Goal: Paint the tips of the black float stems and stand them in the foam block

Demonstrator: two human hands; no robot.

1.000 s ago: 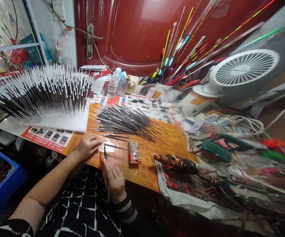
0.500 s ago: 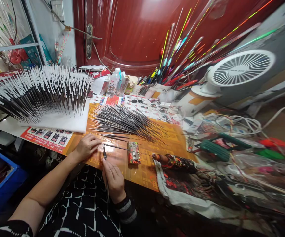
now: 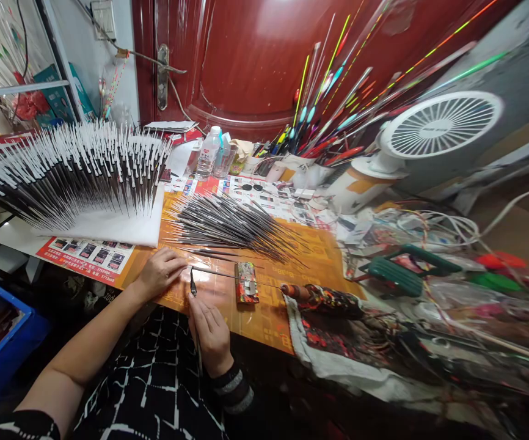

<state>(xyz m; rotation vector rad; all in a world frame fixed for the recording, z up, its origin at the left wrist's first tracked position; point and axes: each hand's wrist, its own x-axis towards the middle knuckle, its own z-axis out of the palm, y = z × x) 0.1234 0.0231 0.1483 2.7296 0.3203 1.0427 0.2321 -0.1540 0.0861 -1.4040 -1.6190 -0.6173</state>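
Note:
My left hand [image 3: 161,273] is closed at the left end of a thin dark fishing float [image 3: 218,273], which lies level above the table. Its far end runs to the tip of a paint-smeared rotary tool [image 3: 324,300]. In my right hand [image 3: 212,336] is a slim paintbrush [image 3: 193,284], pinched near its dark bristles. The bristles touch the float or sit right beside it, close to my left fingertips. Under the float's middle is a small paint-spattered block [image 3: 247,284]. Behind my hands lies a pile of dark floats [image 3: 230,223].
Many white-tipped floats stand in a white foam slab [image 3: 131,229] at left. A water bottle [image 3: 207,156], a glass [image 3: 224,162] and a white fan [image 3: 443,125] are at the back. A green-handled tool [image 3: 397,272] and cables clutter the right. A blue crate [image 3: 12,342] sits lower left.
The view has shifted very slightly. Both hands, the brush and the float keep nearly the same position relative to each other.

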